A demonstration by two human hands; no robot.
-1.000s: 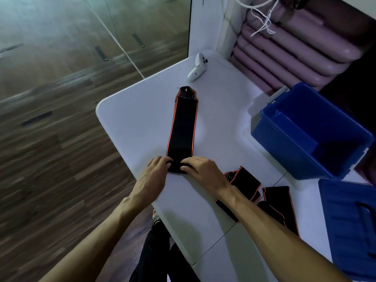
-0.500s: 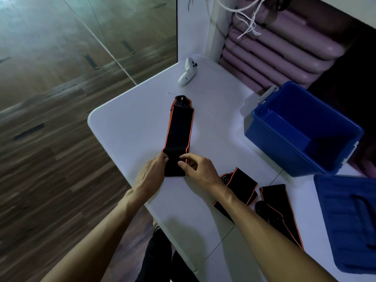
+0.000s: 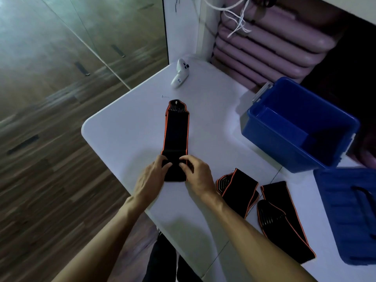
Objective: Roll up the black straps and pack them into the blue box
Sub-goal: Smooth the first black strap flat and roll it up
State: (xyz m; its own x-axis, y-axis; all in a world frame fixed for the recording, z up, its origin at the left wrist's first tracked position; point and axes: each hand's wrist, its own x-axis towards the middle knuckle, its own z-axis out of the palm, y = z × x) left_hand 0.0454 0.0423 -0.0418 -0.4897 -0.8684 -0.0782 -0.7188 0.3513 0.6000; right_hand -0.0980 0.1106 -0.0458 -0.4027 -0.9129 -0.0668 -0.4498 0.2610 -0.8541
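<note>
- The wooden floor (image 3: pixel 50 180) fills the left side of the view, with a glass partition rising beyond it.
- A white surface (image 3: pixel 126 135) with a rounded corner carries everything the task needs.
- A stack of pinkish padded mats (image 3: pixel 270 49) sits behind the surface at the top right, with white cords (image 3: pixel 238 19) hanging in front of it.
- The blue box (image 3: pixel 270 143) stands open on the right part of the surface; nothing shows inside it.
- The blue lid (image 3: pixel 350 216) lies flat near the right edge, just in front of the box.
- A black strap with orange edging (image 3: pixel 176 129) lies stretched out in the middle of the surface, its tabbed end pointing away from the person and its near end rolled over.
- Two more black straps lie loosely folded to the right of the arms: one (image 3: pixel 240 190) near the right wrist, the other (image 3: pixel 284 222) beside it, reaching toward the lid.
- The left hand (image 3: pixel 150 180) holds the rolled near end of the middle strap from the left, its fingers curled onto the fabric in a closed grip.
- The right hand (image 3: pixel 195 176) does the same from the right, fingertips pressed over the top of the roll.
- A white handheld controller (image 3: pixel 180 75) rests near the far edge of the surface, well apart from the straps.
- A tiny thin object, too small to identify, lies between the controller and the strap's tab.
</note>
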